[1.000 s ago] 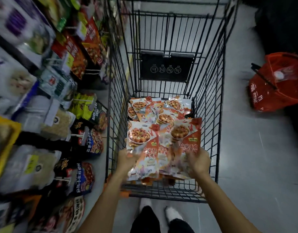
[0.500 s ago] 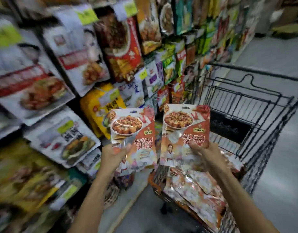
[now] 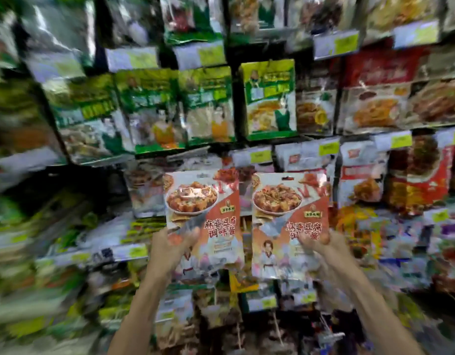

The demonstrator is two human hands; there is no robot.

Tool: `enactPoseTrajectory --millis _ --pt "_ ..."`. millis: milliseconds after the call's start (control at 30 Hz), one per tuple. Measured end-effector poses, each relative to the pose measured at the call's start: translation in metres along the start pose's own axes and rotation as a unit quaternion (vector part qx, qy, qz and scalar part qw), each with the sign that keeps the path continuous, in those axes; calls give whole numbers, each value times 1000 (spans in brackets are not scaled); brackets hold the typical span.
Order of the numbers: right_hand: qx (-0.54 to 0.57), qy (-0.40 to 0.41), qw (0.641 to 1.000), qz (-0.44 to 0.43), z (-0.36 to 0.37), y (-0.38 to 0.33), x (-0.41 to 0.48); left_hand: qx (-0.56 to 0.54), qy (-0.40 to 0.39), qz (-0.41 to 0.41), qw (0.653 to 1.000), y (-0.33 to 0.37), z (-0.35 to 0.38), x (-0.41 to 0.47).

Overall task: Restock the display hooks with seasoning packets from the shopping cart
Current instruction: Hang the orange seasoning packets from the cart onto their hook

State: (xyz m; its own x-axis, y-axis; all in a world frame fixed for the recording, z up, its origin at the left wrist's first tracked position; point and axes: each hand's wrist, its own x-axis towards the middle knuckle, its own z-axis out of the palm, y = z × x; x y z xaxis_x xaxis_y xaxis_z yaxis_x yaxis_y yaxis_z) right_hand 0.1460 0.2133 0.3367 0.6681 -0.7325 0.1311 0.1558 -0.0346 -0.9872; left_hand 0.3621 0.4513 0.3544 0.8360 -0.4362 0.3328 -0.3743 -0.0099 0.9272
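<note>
Two seasoning packets are held up side by side before a wall of hanging goods, both just below the green-and-yellow box (image 3: 268, 98) at the middle of the display. The left hand (image 3: 170, 248) grips the left packet (image 3: 208, 201) by its lower left edge, thumb over the front. The right hand (image 3: 321, 249) pinches the right packet (image 3: 285, 201) at its lower right, so the fingers (image 3: 324, 238) of both hands are clamped on foil and neither hand is free. Each packet is kept upright with its printed face toward the person and its top edge clear. On the right packet the hang slot (image 3: 288, 178) shows there, probably so it can be lined up with a hook. Which hook below the box is meant cannot be told, because the racks are blurred. Neither packet is hung yet.
</note>
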Motion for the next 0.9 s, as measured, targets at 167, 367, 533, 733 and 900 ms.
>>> enactPoseTrajectory --millis 167,367,533,733,900 --pt "10 -72 997 -25 114 -4 20 17 79 8 997 -6 -105 10" --pt "5 -129 992 1 229 6 29 46 127 8 991 -32 -203 33" --pt "-12 -136 991 18 297 12 38 54 144 3 988 -64 -259 59" --pt "-36 -116 992 24 346 11 57 9 142 -22 990 -82 -293 85" --pt "-23 -104 993 46 365 9 75 10 161 -17 987 -82 -295 94"
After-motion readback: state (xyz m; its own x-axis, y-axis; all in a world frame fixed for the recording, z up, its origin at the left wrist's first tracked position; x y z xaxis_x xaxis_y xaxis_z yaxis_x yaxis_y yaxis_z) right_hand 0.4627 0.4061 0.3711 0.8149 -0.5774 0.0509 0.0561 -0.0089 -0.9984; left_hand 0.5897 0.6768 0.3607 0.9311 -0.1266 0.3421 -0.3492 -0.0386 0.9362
